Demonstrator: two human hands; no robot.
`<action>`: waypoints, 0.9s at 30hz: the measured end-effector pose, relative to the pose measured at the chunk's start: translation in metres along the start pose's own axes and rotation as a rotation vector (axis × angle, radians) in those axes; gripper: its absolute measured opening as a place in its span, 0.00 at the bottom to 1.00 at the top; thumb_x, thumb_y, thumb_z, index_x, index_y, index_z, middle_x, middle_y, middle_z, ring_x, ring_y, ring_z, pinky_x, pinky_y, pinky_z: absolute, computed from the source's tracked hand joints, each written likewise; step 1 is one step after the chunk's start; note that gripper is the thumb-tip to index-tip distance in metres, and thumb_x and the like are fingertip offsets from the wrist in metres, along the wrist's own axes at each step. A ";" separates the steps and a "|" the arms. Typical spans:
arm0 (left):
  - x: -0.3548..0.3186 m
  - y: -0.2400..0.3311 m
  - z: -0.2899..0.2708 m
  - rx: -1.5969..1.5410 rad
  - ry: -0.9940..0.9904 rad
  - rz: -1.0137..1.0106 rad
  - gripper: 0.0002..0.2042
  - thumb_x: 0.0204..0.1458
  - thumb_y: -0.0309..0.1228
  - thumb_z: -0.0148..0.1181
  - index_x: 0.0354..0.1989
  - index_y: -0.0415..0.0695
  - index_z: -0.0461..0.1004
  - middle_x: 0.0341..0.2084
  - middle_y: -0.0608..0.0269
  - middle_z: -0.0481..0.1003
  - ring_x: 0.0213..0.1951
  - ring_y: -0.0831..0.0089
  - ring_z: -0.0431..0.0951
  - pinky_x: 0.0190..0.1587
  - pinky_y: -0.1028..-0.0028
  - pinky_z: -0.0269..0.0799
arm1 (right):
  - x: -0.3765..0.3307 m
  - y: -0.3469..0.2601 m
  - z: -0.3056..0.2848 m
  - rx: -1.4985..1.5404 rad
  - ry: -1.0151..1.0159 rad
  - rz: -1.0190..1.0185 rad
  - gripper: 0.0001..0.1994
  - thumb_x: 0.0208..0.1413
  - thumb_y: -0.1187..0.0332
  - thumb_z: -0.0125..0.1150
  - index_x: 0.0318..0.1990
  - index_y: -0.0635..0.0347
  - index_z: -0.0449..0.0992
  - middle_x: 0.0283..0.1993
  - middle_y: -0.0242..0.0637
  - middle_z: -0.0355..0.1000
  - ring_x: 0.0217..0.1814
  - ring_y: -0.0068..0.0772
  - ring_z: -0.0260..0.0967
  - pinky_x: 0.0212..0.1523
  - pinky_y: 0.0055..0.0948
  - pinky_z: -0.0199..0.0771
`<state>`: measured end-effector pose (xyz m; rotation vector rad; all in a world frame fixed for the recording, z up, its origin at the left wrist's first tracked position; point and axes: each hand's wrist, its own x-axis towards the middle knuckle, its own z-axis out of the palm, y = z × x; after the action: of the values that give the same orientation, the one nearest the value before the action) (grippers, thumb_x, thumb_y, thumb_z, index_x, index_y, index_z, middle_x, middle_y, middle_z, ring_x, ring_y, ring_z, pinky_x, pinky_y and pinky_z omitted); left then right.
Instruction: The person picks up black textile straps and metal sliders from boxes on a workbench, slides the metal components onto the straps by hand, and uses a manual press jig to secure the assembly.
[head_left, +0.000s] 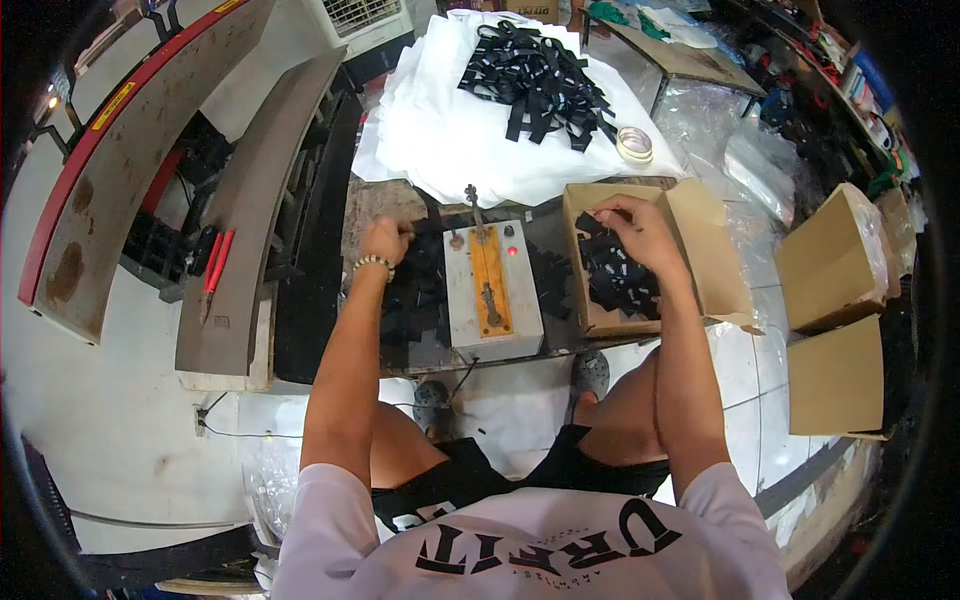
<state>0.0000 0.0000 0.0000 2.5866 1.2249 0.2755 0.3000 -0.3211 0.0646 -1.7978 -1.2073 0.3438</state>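
My left hand (pixel 386 240), a bead bracelet on its wrist, rests with curled fingers on a heap of black strap pieces (pixel 412 290) left of a small white press machine (pixel 490 285) with an orange plate and a lit red lamp. My right hand (pixel 632 222) reaches into an open cardboard box (pixel 708 262) and pinches black strap pieces (pixel 615 275) lying inside it. The machine stands between both hands on a dark worktable.
A pile of white cloth (pixel 450 130) carrying a tangle of black straps (pixel 540 80) and a tape roll (pixel 634 144) lies behind. Grey metal frames (pixel 250 250) stand left. More cardboard boxes (pixel 835 265) and plastic bags sit right. My knees and shoes are under the table.
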 end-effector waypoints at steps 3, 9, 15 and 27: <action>-0.018 0.000 -0.010 -0.181 0.021 0.023 0.07 0.49 0.29 0.67 0.36 0.43 0.83 0.34 0.50 0.81 0.41 0.62 0.83 0.45 0.62 0.75 | -0.014 0.008 0.004 -0.096 0.019 0.004 0.08 0.57 0.70 0.62 0.41 0.62 0.81 0.35 0.41 0.80 0.37 0.32 0.75 0.41 0.29 0.72; -0.024 0.006 -0.087 -1.007 0.009 0.144 0.04 0.53 0.25 0.65 0.35 0.41 0.79 0.31 0.66 0.79 0.33 0.77 0.79 0.34 0.77 0.72 | -0.004 -0.001 0.006 -0.080 0.153 -0.016 0.08 0.57 0.69 0.63 0.41 0.61 0.81 0.33 0.40 0.79 0.30 0.29 0.71 0.37 0.29 0.71; -0.066 0.040 -0.195 -1.347 0.139 0.292 0.03 0.57 0.28 0.59 0.34 0.45 0.77 0.47 0.58 0.77 0.47 0.72 0.76 0.44 0.72 0.71 | -0.004 -0.048 0.018 0.027 0.243 -0.052 0.07 0.57 0.70 0.64 0.40 0.63 0.81 0.32 0.38 0.79 0.30 0.24 0.71 0.35 0.26 0.72; -0.260 0.089 -0.198 -1.419 0.068 0.660 0.12 0.46 0.28 0.69 0.25 0.45 0.68 0.35 0.53 0.73 0.43 0.61 0.73 0.55 0.55 0.66 | -0.091 -0.174 0.044 0.584 -0.040 -0.664 0.12 0.51 0.69 0.71 0.41 0.64 0.80 0.40 0.41 0.78 0.42 0.31 0.76 0.44 0.32 0.75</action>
<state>-0.1531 -0.2254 0.2011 1.5383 -0.0511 0.9276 0.1256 -0.3569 0.1584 -0.8393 -1.4656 0.2983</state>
